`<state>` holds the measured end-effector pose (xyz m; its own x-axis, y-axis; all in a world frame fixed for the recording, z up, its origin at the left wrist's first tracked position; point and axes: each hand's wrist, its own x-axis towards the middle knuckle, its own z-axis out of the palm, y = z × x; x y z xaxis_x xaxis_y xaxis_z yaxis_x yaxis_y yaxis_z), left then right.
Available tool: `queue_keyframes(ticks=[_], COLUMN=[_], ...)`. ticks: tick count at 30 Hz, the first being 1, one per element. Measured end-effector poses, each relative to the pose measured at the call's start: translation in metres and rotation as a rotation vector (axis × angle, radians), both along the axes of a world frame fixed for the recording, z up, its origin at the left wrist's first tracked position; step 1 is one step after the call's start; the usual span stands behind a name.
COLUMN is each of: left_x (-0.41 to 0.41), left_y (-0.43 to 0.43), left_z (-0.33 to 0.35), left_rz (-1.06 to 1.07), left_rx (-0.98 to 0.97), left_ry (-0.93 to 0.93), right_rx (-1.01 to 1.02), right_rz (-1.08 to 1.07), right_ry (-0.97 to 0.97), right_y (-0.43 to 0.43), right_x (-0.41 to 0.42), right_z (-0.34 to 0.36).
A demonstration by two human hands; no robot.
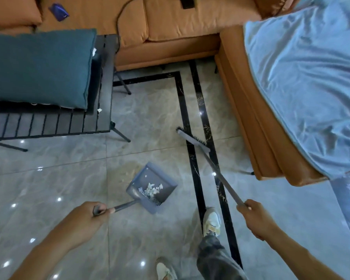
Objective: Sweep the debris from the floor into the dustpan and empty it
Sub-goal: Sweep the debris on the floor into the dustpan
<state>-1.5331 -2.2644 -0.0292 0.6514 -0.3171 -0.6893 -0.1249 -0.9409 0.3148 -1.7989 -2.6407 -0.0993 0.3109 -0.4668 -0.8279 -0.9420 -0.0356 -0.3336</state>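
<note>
Left hand (93, 214) grips dustpan (152, 186) handle, pan on floor (69, 178) w/ white debris (152, 189) already inside; right hand (255, 217) grips broom (192, 141) shaft, head set well apart near sofa (251, 118): sweep step appears done, next req. lifting pan level & carrying to empty.

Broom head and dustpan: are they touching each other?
Apart. The head view shows a stretch of bare floor between the broom head and the dustpan, which holds white scraps.
</note>
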Motion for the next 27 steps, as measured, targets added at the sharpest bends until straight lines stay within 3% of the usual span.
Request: queue_keyframes(ticks=[9, 13, 15, 16, 20, 27], left_x=[0.026, 0.044, 0.049, 0.050, 0.048, -0.006], left_y=[-0.047, -0.055, -0.059, -0.063, -0.092, -0.164], left_z=[-0.011, -0.013, -0.015, -0.015, -0.014, -0.016], left_rz=[-0.167, -0.310, -0.379, -0.404, -0.558, -0.909], left_rx=[0.038, 0.055, 0.047, 0.042, 0.040, 0.057], left_ry=[0.023, 0.036, 0.044, 0.045, 0.078, 0.062], right_rx=[-0.257, -0.271, -0.123, -0.185, -0.240, -0.096], right_rz=[0.268, 0.260, 0.245, 0.271, 0.047, -0.273], right_ry=[0.142, 0.205, 0.275, 0.286, 0.371, 0.358], right_y=[-0.023, 0.005, 0.019, 0.028, 0.091, 0.160], right_x=[-0.047, -0.110, -0.165, -0.185, -0.222, -0.287], right_z=[-0.038, -0.045, -0.063, -0.063, -0.022, 0.015])
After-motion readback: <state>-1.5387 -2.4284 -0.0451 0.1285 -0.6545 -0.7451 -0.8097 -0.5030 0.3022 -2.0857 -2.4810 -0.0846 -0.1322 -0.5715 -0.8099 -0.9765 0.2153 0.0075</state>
